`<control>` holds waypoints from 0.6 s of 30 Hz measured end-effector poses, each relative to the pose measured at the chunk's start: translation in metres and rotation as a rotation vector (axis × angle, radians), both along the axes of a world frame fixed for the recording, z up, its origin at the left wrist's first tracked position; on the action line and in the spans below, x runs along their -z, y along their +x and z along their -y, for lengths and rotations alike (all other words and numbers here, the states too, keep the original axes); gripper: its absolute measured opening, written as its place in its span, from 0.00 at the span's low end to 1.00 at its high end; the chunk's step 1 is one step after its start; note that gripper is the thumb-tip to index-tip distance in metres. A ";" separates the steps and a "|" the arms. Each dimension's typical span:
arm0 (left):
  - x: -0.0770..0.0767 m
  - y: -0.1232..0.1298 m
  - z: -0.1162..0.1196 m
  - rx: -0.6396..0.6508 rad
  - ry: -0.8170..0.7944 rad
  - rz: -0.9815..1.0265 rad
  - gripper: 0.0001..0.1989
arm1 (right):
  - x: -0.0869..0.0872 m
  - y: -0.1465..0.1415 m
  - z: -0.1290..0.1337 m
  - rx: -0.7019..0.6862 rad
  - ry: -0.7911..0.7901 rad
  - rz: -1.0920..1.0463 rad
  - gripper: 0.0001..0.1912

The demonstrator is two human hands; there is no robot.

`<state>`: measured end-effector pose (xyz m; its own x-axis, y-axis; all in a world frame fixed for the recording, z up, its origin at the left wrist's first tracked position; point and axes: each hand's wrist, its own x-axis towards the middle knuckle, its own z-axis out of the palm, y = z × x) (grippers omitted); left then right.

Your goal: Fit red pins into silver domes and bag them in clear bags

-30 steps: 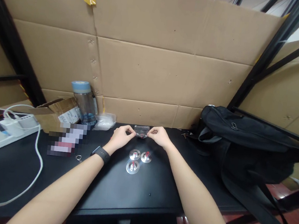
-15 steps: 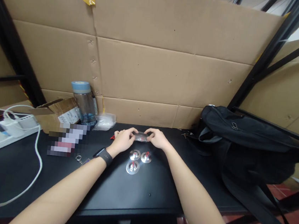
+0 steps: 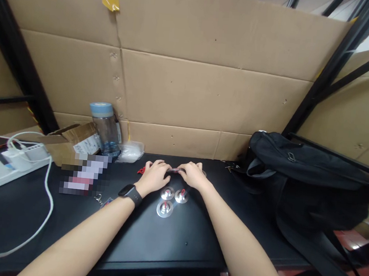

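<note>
Between my two hands, near the back of the black table, is a thin, shiny clear plastic packet [image 3: 175, 170], seen nearly edge-on. My left hand [image 3: 155, 176], with a dark watch on the wrist, is closed on its left end. My right hand [image 3: 193, 175] pinches its right end, and part of the packet is hidden behind the fingers. Just in front of the hands lie three small silver finger cymbals with red loops: one at the left [image 3: 167, 193], one at the right [image 3: 181, 195] and one nearer [image 3: 164, 208]. Something red [image 3: 141, 170] shows beside my left hand.
A water bottle [image 3: 106, 130], an open cardboard box [image 3: 68, 143] and a clear plastic bag [image 3: 130, 151] stand at the back left. A white power strip [image 3: 13, 168] with a cable lies far left. A black bag [image 3: 314, 182] fills the right side. Cardboard [image 3: 176, 89] walls the back.
The packet has tilted from showing its flat face to nearly edge-on. My right hand has turned, its fingers now covering more of it. The view has shifted slightly; the cymbals have stayed put.
</note>
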<state>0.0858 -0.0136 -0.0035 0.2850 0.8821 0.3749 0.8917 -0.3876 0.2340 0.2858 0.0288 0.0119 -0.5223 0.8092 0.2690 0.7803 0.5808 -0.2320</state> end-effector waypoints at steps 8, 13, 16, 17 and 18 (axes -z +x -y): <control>-0.010 -0.005 -0.006 -0.020 -0.130 0.420 0.12 | 0.001 0.010 -0.020 -0.024 -0.257 -0.546 0.13; -0.014 -0.004 -0.001 -0.086 -0.076 0.454 0.14 | 0.001 0.007 -0.013 0.046 -0.238 -0.647 0.15; -0.011 0.000 0.003 -0.047 -0.015 0.284 0.10 | -0.005 0.003 -0.001 0.109 -0.141 -0.467 0.09; -0.010 0.001 0.004 -0.025 -0.004 0.210 0.09 | -0.006 0.001 0.002 0.119 -0.120 -0.396 0.08; -0.008 0.002 0.004 -0.005 0.003 0.141 0.10 | -0.007 0.000 0.004 0.129 -0.104 -0.330 0.08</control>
